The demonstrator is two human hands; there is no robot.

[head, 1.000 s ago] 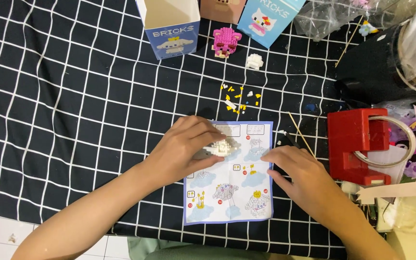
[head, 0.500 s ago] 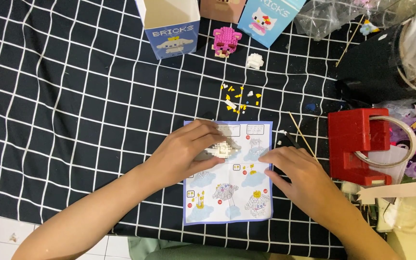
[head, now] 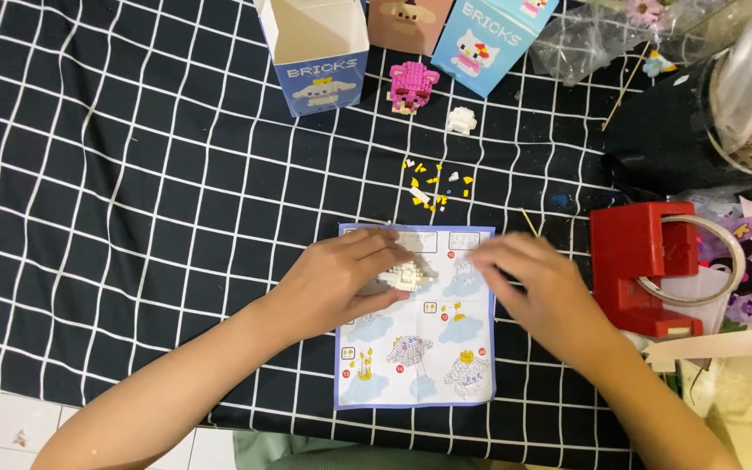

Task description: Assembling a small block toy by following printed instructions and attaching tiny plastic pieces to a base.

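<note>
Black cloth with a white grid (head: 132, 174) is covering the tabletop and carrying everything shown. Along the far edge, three printed cartons are standing: a blue-and-white one (head: 317, 54), a brown one (head: 406, 16) and a light blue one (head: 491, 39). Toward the right edge, a red tape dispenser (head: 646, 265) is sitting beside dark bags and clutter. Near the front edge, at about mid-width, a pale blue instruction sheet (head: 415, 348) is lying flat.

The left hand (head: 341, 283) is resting on the sheet's upper left part, fingers curled around a small white brick model (head: 404, 276), which is being pinched against the paper. The right hand (head: 537, 292) is hovering just beside it over the sheet's right edge; it is blurred, the fingers appear loosely curled, and whether it is holding anything cannot be told.

Beyond the sheet, a pink brick figure (head: 412, 85) and a small white brick piece (head: 460, 119) are standing near the cartons, with loose yellow and white bricks (head: 433, 183) scattered between them and the sheet.

The model is probably light, rigid and fragile, its tiny bricks likely separating under pressure; it is best held by its solid sides, not by protruding parts.
</note>
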